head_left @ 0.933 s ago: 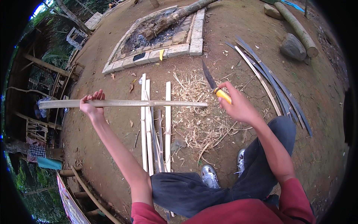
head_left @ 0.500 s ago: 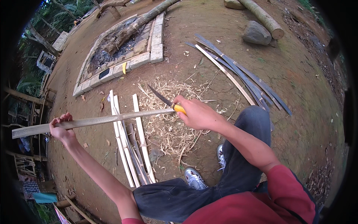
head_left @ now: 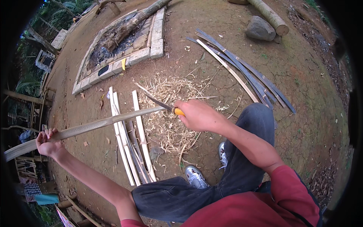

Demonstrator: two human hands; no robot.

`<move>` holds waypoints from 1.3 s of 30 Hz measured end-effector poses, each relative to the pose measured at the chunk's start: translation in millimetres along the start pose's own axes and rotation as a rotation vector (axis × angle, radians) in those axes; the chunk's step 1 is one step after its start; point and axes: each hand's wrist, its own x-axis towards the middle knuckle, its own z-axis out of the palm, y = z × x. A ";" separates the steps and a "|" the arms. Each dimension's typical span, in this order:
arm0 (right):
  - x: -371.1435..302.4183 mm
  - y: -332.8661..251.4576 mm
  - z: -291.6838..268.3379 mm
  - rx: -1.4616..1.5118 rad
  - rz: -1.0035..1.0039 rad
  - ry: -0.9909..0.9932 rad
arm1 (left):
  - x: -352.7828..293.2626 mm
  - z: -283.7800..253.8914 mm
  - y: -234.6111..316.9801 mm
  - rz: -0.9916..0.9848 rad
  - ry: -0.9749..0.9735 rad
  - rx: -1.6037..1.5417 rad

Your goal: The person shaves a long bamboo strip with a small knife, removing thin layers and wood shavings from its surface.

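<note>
My left hand (head_left: 49, 144) is closed around a long pale bamboo strip (head_left: 97, 124) near its outer end, which reaches out to the left rim. In my right hand (head_left: 200, 115) is a knife (head_left: 159, 103) with a curved dark blade and an orange-yellow handle, most of it hidden by my fingers. The blade lies across the strip's right end and points up and left. Below the strip and blade, a heap of curly shavings (head_left: 170, 130) covers the ground.
Several pale strips (head_left: 138, 121) lie on the ground under the held one. Dark strips (head_left: 245, 72) are fanned out ahead to the right. A brick-edged fire pit (head_left: 157, 47) with a log stands ahead left, a black phone (head_left: 103, 70) on its edge. A boulder (head_left: 260, 28) rests beside another log (head_left: 269, 16).
The bamboo strip has slid to the left, its left end lower. My left hand has moved left and down with it. The knife blade now crosses the strip near its right end.
</note>
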 end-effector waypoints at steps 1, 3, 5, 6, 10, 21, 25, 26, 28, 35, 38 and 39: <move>-0.6 -0.4 1.4 0.018 -0.007 -0.015 | -0.9 -2.8 5.7 -0.015 0.010 -0.021; -1.4 -0.7 3.8 -0.020 -0.033 -0.001 | -3.5 -6.7 14.7 0.032 0.023 -0.007; -3.0 -0.7 6.1 -0.015 -0.037 -0.002 | -7.5 -9.0 21.9 0.048 0.047 -0.035; -3.4 -0.6 6.5 -0.005 -0.030 -0.003 | -8.7 -9.2 23.1 0.058 0.053 -0.048; -6.3 -0.1 7.4 -0.020 0.000 0.014 | -11.9 -4.8 22.6 0.087 0.050 -0.026; -7.5 0.6 5.2 -0.180 -0.038 -0.157 | -24.8 27.0 16.6 0.125 0.090 0.011; -8.3 1.9 6.1 -0.189 -0.031 -0.190 | -26.9 27.3 24.0 0.121 0.017 -0.017; -8.5 2.3 6.3 -0.206 -0.043 -0.197 | -27.3 26.7 25.5 0.117 0.010 -0.043; -8.8 2.8 6.4 -0.247 -0.051 -0.225 | -27.9 26.0 27.6 0.124 -0.013 -0.032; -10.0 4.1 7.6 -0.325 -0.057 -0.390 | -31.1 34.1 24.0 0.031 -0.067 -0.050; -10.7 5.2 9.1 -0.325 -0.044 -0.425 | -32.0 40.2 19.3 -0.012 -0.097 -0.035; -11.0 5.5 9.4 -0.328 -0.042 -0.425 | -32.4 41.9 17.2 -0.011 -0.097 -0.017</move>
